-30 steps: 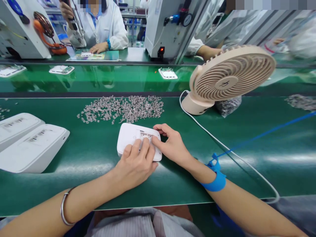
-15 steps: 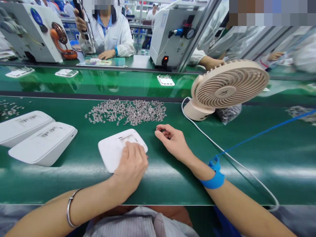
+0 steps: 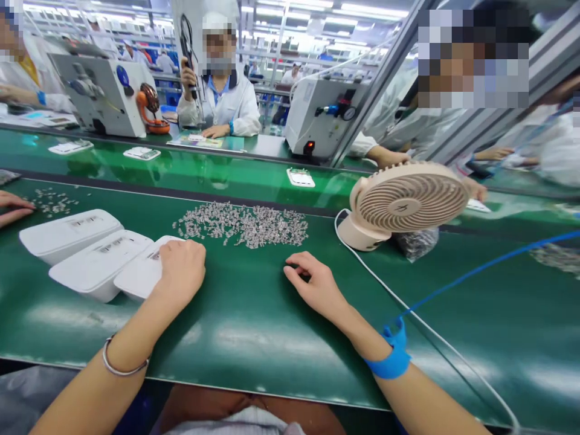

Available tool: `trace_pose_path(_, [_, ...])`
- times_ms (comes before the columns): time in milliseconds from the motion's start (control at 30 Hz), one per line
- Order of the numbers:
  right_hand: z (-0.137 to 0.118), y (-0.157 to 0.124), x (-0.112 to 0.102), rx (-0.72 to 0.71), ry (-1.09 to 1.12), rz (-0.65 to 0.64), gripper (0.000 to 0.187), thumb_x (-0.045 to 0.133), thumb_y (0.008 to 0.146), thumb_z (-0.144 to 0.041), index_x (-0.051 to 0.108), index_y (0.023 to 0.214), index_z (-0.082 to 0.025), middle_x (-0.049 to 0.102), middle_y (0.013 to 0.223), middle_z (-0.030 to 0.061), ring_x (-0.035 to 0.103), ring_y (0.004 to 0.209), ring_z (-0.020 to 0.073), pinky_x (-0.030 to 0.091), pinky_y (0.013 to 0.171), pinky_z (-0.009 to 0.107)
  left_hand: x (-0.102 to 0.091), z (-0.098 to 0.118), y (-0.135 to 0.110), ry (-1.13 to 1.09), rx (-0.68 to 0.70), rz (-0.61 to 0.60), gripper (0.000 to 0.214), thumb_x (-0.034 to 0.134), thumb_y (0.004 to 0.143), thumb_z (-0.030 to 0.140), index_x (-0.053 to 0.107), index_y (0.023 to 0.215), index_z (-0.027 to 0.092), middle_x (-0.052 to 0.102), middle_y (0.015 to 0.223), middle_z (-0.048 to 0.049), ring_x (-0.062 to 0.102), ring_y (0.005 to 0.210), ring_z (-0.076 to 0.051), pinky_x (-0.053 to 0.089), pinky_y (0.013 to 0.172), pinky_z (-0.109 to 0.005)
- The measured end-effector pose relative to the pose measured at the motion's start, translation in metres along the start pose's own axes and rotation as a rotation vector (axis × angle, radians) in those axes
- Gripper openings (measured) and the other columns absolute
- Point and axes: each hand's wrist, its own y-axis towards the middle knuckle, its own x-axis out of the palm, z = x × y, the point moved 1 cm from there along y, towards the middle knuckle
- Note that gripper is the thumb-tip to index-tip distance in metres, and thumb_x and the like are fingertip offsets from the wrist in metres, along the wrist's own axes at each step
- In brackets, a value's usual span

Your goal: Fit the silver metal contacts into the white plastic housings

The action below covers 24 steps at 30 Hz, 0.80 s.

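My left hand [image 3: 183, 266] is closed over the right end of a white plastic housing [image 3: 138, 275], its fingertips hidden behind the hand. That housing sits against a second white housing [image 3: 102, 260], with a third white housing [image 3: 72, 232] farther left; all have a printed label area on top. My right hand [image 3: 315, 281] rests on the green surface with loosely curled fingers, a gap between thumb and forefinger, and nothing visible in it. A blue wrist strap [image 3: 392, 359] with a cord circles that wrist. Beyond both hands lies a spread pile of small metal pieces [image 3: 244, 223].
A beige fan [image 3: 410, 205] stands at the right, its white cable [image 3: 408, 293] running to the front edge. Behind it is a clear bag [image 3: 417, 241]. White parts with circuit boards [image 3: 300, 177] lie on the far green belt. Another person's hand [image 3: 13, 205] is at the left edge.
My left hand has moved left with the white housing, which now lies beside the other two. My right hand stays in place. The view has tilted up, and another person's hand appears at left.
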Motion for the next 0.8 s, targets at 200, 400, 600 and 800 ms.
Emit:
trace_pose_path(200, [-0.001,-0.003,0.003,-0.095,-0.134,-0.04,0.015,0.048,0.082,-0.022,0.062,0.085,-0.017,0.06,0.089,0.008,0.059,0.075,0.0162,0.051,0.068,0.031,0.005,-0.019,0.006,0.007,-0.067,0.072,0.035,0.032,0.074,0.007,0.066,0.067,0.003,0.061,0.062,-0.0248,0.058,0.061,-0.034,0.038,0.053,-0.039])
trace_pose_path(400, [-0.004,-0.009,0.013,-0.178,-0.279,-0.023,0.015,0.05,0.081,-0.018,0.064,0.087,-0.015,0.058,0.094,0.0117,0.059,0.078,0.021,0.052,0.071,0.039,0.003,0.049,-0.019,-0.018,0.101,0.178,0.043,0.047,0.081,0.02,0.055,0.116,-0.003,0.058,0.113,-0.0316,0.057,0.101,-0.037,0.045,0.077,-0.045])
trace_pose_path(600, [-0.01,-0.01,0.019,-0.171,-0.181,-0.003,0.02,0.042,0.083,-0.012,0.062,0.082,-0.017,0.059,0.096,0.0109,0.058,0.079,0.0193,0.052,0.072,0.038,0.003,0.101,-0.051,-0.292,0.531,0.085,0.076,0.042,0.08,0.064,0.049,0.126,0.004,0.049,0.13,-0.0218,0.048,0.118,-0.034,0.044,0.09,-0.041])
trace_pose_path(800, [-0.012,-0.007,0.019,-0.113,-0.127,-0.03,0.016,0.045,0.082,-0.013,0.06,0.077,-0.017,0.059,0.095,0.0089,0.059,0.081,0.0184,0.052,0.074,0.037,-0.002,0.128,-0.087,-0.422,0.758,0.384,0.076,0.03,0.08,0.069,0.06,0.11,0.006,0.067,0.105,-0.0162,0.06,0.099,-0.026,0.047,0.082,-0.033])
